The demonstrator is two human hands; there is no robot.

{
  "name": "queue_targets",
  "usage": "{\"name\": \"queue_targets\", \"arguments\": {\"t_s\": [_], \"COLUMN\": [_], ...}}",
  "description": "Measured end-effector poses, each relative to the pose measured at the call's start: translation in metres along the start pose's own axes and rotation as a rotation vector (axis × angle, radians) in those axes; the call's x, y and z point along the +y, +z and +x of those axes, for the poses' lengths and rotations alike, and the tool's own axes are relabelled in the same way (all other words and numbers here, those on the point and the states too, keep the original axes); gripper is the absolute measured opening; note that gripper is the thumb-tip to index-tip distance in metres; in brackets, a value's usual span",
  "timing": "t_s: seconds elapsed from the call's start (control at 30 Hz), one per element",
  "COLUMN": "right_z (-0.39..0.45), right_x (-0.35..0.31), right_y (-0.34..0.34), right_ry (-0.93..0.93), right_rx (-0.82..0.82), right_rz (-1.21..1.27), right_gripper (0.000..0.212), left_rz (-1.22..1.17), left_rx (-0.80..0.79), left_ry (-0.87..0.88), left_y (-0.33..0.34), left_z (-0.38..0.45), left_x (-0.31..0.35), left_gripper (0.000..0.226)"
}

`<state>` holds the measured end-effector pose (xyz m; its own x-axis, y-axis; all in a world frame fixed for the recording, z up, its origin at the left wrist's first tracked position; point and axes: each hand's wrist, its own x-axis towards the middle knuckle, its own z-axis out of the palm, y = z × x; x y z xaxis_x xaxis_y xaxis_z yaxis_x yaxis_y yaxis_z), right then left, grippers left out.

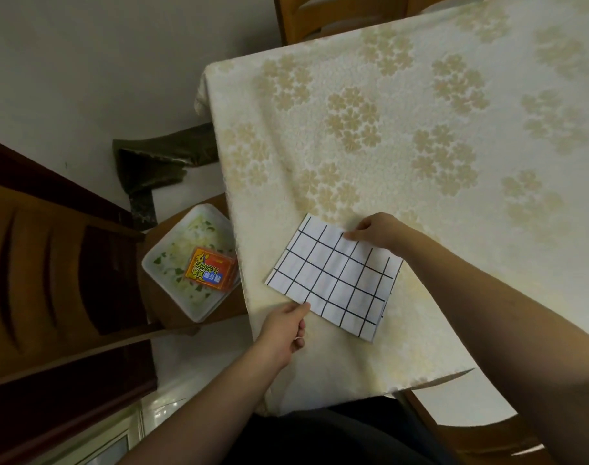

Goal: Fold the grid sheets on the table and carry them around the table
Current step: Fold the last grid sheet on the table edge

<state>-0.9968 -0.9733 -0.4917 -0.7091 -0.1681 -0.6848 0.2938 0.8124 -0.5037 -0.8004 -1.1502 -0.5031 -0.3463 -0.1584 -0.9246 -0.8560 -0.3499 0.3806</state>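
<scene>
My left hand [288, 325] pinches the near left edge of the sheet [333, 280], thumb on top and fingers curled under the border. My right hand [375, 231] pinches the far edge, thumb laid on the paper and the other fingers tucked behind it. So both grips are closed on the same sheet, one at each end, and it lies between them on the table [387, 129], close to the corner nearest me.

The sheet looks already folded. Along its right side, under my right forearm, I can see layered edges that do not quite line up, which suggests at least one fold is made. I judge the folding to be mostly done, or in its last squaring-up. Whether another fold is wanted I cannot tell from here.

I see only this one bundle. If other grid sheets are folded inside it, they are hidden.

The sheet appears to rest flat on the cloth rather than lifted, so the carrying has not begun. What is left, as I judge it, is to lift the bundle clear and walk it round the table.

Out past my left grip, lower than the tabletop, a tray [172, 263] sits on a chair [68, 263] with an orange packet [209, 270] in it. It is no part of the job, but it stands close to the path I would take round that corner.
</scene>
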Motion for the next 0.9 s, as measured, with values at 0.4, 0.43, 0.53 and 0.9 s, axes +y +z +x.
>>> {"name": "queue_targets", "arguments": {"t_s": [0.4,0.43,0.53,0.9], "right_z": [-0.045,-0.049,-0.061,-0.097], "right_x": [0.046,0.049,0.051,0.014], "right_y": [-0.02,-0.019,-0.016,-0.014], "right_ry": [0.052,0.037,0.008,-0.062], "right_rx": [0.071,0.09,0.145,0.496], "right_rz": [0.49,0.541,0.686,0.971], "right_gripper": [0.046,0.043,0.033,0.031], "left_rz": [-0.037,-0.065,-0.104,0.101], "left_rx": [-0.036,-0.038,-0.09,-0.098], "left_ry": [0.165,0.17,0.204,0.636], "left_y": [0.007,0.007,0.008,0.022], "left_z": [-0.003,-0.004,-0.008,-0.028], "left_x": [0.044,0.051,0.073,0.164], "left_gripper": [0.009,0.009,0.008,0.033]}}
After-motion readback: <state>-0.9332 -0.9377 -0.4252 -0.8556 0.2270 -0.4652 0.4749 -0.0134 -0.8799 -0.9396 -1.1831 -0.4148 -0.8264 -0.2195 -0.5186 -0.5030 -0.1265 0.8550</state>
